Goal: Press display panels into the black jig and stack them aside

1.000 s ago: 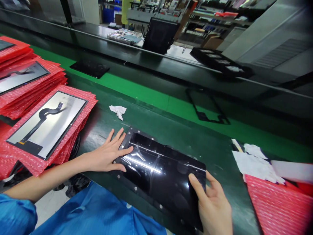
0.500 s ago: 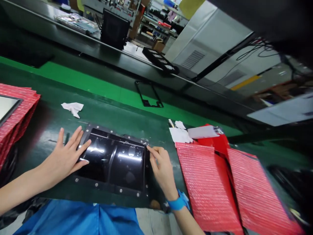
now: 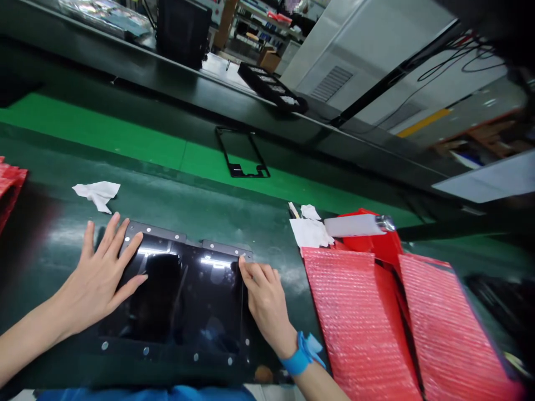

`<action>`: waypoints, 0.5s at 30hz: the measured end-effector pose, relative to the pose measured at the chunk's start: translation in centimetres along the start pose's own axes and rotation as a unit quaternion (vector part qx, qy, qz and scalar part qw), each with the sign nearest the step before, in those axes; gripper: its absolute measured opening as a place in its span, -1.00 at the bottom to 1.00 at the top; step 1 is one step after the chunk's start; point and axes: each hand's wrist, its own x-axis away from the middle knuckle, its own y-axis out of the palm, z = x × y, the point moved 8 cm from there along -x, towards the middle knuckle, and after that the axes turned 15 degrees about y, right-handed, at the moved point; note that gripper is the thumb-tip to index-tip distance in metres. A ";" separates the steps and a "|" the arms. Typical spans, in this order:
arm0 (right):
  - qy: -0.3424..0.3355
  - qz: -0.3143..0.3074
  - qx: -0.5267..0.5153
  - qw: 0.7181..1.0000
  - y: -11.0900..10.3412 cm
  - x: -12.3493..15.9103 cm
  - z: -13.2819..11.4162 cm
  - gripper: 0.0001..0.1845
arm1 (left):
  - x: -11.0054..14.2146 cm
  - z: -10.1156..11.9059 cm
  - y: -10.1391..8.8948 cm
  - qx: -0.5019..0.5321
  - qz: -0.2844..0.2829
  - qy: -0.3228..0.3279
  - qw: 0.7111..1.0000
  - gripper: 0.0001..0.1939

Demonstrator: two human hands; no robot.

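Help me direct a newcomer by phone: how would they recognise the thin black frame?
Find the bright green strip crossing the view. On its far side, beyond the glossy black panel, lies a thin black frame, roughly rectangular. Unlike the solid panel, it is open in the middle, with green showing through.

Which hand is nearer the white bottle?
Right. The right hand is at the black panel's right end, left of the bottle; the left hand is at the panel's far left end.
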 end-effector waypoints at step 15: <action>0.201 -0.249 -0.299 0.899 0.3 7.0 1.4 -0.03 | 5.9 0.5 -0.4 0.173 -0.108 0.062 0.977 -0.26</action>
